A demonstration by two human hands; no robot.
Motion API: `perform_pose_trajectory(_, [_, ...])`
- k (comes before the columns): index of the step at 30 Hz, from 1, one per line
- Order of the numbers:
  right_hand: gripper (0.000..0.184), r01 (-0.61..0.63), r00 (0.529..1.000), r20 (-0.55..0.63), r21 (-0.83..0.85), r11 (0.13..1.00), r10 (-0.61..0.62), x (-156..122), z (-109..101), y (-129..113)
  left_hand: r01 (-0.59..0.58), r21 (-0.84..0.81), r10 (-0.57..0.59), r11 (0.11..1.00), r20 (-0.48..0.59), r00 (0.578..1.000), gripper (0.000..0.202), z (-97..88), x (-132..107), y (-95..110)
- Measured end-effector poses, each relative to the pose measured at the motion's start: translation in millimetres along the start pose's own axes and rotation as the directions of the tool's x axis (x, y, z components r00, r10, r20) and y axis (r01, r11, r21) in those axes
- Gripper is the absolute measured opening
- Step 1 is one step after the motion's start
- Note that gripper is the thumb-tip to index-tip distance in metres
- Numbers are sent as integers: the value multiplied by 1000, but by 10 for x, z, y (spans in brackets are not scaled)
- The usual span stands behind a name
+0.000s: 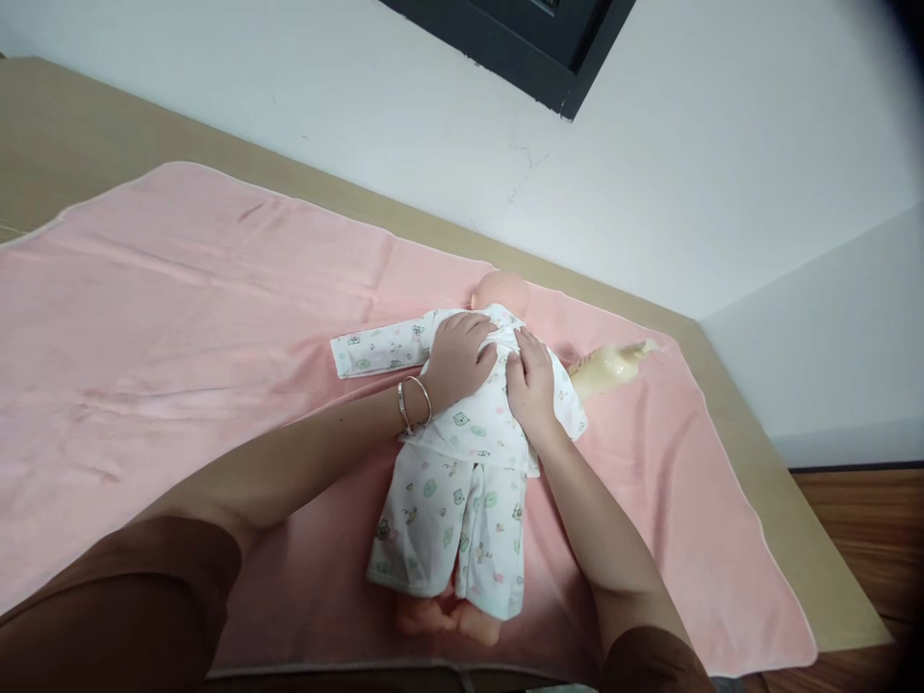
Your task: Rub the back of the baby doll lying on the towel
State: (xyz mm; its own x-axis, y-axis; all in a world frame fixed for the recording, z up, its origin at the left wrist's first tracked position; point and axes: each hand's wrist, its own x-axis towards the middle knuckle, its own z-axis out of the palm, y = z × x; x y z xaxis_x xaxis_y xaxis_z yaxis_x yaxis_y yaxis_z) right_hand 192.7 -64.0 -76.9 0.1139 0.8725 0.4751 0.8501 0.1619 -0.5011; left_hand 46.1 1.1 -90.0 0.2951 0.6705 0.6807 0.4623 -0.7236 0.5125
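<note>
A baby doll point(500, 291) lies on a pink towel point(180, 327), head away from me, dressed in a white printed shirt point(480, 419) and matching trousers point(451, 525). My left hand point(458, 356), with bangles at the wrist, rests on the doll's chest, its fingers curled into the shirt fabric near the collar. My right hand point(530, 380) lies beside it and grips the shirt's other front edge. One sleeve point(375, 351) lies flat and empty to the left. The doll's bare arm point(610, 368) sticks out to the right. Its bare feet point(451, 616) show below the trousers.
The towel covers a tan table point(786, 510) set against a white wall point(650, 144). A dark frame point(534, 43) hangs on the wall above. Wooden floor point(866, 539) shows at the right past the table's edge.
</note>
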Motion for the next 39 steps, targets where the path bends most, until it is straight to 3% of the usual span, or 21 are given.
perform_pose_trajectory(31, [45,15,1000,-14,15,1000,-15,3,-3,53,44,14,-44,999,50,998,26,-15,24,11])
perform_pose_trajectory(34, [47,17,1000,5,-37,999,-17,5,-15,17,35,9,-35,999,38,999,26,-7,18,-4])
perform_pose_trajectory(39, [49,28,998,64,-261,965,-12,-46,-103,-188,41,41,-44,998,71,997,28,-20,8,36])
